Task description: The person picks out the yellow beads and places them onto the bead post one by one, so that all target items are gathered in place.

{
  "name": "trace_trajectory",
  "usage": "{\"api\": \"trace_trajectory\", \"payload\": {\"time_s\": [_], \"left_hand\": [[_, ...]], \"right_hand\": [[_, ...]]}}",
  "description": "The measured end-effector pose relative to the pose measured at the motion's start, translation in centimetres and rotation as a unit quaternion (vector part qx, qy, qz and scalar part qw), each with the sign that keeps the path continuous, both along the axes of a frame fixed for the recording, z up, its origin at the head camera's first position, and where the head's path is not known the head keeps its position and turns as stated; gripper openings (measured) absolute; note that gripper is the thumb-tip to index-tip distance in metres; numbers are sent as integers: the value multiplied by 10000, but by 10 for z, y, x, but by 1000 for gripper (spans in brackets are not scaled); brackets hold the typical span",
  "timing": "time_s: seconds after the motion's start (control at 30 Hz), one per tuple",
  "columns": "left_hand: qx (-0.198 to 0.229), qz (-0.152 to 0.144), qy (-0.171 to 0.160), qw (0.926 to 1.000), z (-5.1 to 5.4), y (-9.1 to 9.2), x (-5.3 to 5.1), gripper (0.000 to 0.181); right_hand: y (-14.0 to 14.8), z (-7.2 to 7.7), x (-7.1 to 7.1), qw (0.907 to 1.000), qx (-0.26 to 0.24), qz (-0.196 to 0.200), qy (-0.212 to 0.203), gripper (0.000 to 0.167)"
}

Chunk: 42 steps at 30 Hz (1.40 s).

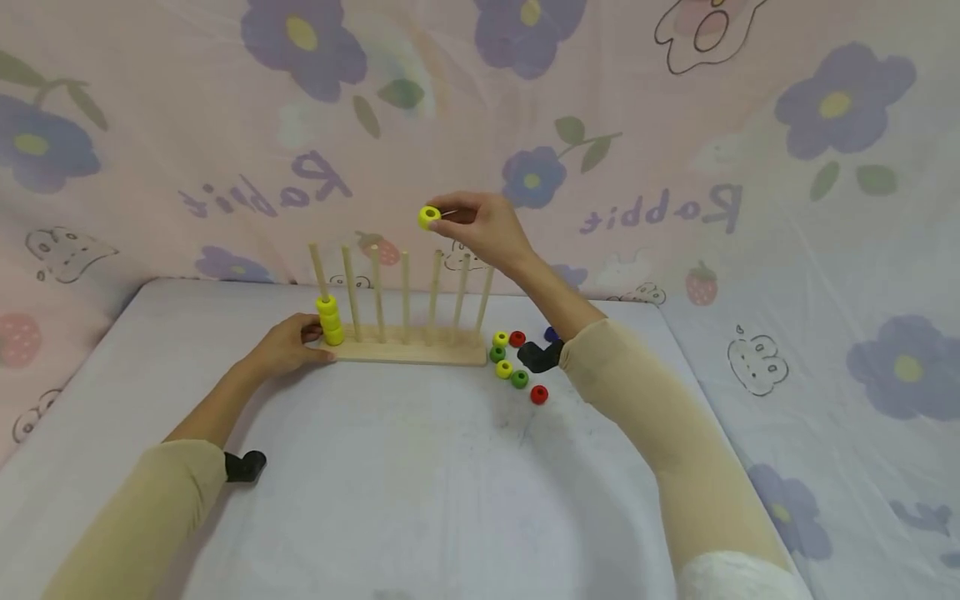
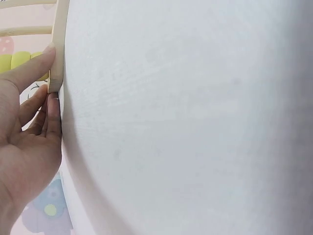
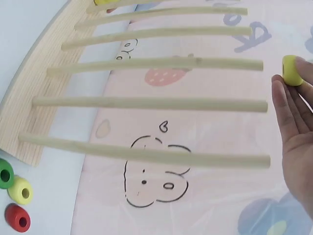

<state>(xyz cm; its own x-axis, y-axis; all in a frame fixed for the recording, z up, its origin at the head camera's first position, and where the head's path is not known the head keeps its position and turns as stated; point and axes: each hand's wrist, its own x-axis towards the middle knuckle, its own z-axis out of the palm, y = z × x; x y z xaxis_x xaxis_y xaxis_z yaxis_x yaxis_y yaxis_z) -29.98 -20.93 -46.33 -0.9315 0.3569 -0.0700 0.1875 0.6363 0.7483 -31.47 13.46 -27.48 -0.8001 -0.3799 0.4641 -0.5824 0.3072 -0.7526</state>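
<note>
A wooden base (image 1: 412,354) with several upright pegs stands on the white table. Its leftmost peg (image 1: 318,271) carries several stacked yellow beads (image 1: 330,323). My left hand (image 1: 288,343) grips the base's left end, thumb on the front edge and fingers at the end, as the left wrist view also shows (image 2: 29,147). Above the pegs, my right hand (image 1: 483,229) pinches a yellow bead (image 1: 429,217) between thumb and fingers. In the right wrist view the hand (image 3: 298,122) holds that bead (image 3: 292,71) beyond the peg tips, touching no peg.
Loose beads lie right of the base: yellow (image 1: 504,369), green (image 1: 520,379), red (image 1: 539,394) and a blue one (image 1: 552,334) partly behind the right wrist's black camera mount (image 1: 540,357). A patterned cloth (image 1: 450,125) hangs behind the table.
</note>
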Motion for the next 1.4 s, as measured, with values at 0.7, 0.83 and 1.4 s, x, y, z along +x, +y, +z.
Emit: {"api": "trace_trajectory", "payload": {"time_s": [0.7, 0.83, 1.4], "left_hand": [[-189, 75, -64, 9998, 1, -5, 6, 84], [-185, 76, -64, 9998, 2, -6, 4, 84], [-74, -50, -169, 9998, 5, 0, 1, 82]], "right_hand": [[-64, 8, 1, 9954, 867, 416, -33, 29], [-75, 11, 0, 9951, 837, 463, -265, 29], [-106, 12, -1, 9930, 806, 695, -516, 29]]}}
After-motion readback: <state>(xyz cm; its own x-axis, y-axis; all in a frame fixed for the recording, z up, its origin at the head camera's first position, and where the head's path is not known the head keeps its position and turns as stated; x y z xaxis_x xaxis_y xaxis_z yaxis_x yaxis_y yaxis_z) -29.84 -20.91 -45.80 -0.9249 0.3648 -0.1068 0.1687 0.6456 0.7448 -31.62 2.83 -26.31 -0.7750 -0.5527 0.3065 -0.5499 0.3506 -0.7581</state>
